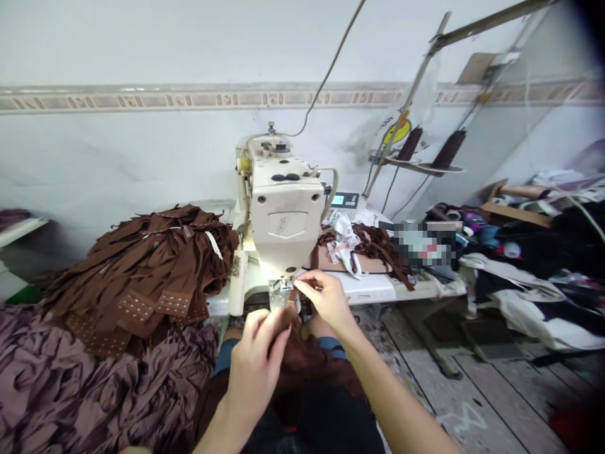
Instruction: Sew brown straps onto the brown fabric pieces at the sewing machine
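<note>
In the middle of the head view stands a cream sewing machine (286, 208), its lit needle area facing me. My left hand (259, 353) is closed on brown fabric (297, 359) just in front of the needle plate (280, 295). The rest of that fabric hangs down over my lap. Right beside the presser foot, my right hand (324, 296) pinches a narrow brown strap (292, 296) that runs from the fabric toward the foot. Its fingertips partly cover the strap's end.
A large heap of brown pieces with hook-and-eye rows (155, 265) lies left, above mauve fabric (94, 378). White and brown straps (347, 243) lie right of the machine. Thread cones (449, 149) stand on a rack. Mixed cloth (543, 271) is piled far right.
</note>
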A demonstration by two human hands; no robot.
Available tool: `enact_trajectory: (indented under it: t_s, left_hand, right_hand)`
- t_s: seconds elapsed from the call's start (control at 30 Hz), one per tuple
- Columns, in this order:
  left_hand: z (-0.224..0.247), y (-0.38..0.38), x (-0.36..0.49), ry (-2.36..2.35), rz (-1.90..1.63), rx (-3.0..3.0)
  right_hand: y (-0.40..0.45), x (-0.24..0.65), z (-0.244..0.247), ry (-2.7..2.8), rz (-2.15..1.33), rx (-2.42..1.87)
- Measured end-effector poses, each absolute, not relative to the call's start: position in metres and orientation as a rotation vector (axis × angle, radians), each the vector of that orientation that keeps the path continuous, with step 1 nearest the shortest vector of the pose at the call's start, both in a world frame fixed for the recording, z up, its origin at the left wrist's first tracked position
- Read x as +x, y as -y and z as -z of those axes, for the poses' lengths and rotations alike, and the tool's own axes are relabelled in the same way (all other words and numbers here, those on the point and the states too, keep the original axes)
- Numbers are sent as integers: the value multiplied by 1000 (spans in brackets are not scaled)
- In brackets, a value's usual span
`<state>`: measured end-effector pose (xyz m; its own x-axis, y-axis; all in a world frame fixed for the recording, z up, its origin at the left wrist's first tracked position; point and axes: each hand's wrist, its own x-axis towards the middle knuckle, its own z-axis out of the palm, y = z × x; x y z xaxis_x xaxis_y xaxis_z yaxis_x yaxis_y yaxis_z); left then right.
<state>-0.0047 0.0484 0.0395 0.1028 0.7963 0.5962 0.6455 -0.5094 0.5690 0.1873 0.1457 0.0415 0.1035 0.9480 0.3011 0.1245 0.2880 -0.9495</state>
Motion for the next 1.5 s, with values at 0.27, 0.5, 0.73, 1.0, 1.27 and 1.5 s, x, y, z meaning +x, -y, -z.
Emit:
enact_trajectory:
  t_s: [0.27,0.5,0.73,1.0,1.27,1.5]
  left_hand:
    - [-36,-48,3,-1462,-1238,2710]
    - [-34,-60,16,-1642,-1141,2688]
    - [-35,-60,15,-1633,-1031,2651]
    - [-25,-34,-43,-1445,-1258,2186]
    - [20,-28,-123,-1525,-1062,2044]
    - [9,-44,-104,-1992,-971,2094]
  right_hand:
    - [-169,186,-45,1504,-729,-1109]
    - [-195,182,-36,1506,-724,-1160]
    - [-198,180,-31,1428,-790,-1157]
    - [-163,210,-22,1291,-1024,-1205]
    - [-109,235,9,1424,-1497,-1203]
    - [-85,212,-14,1399,-1465,-1155]
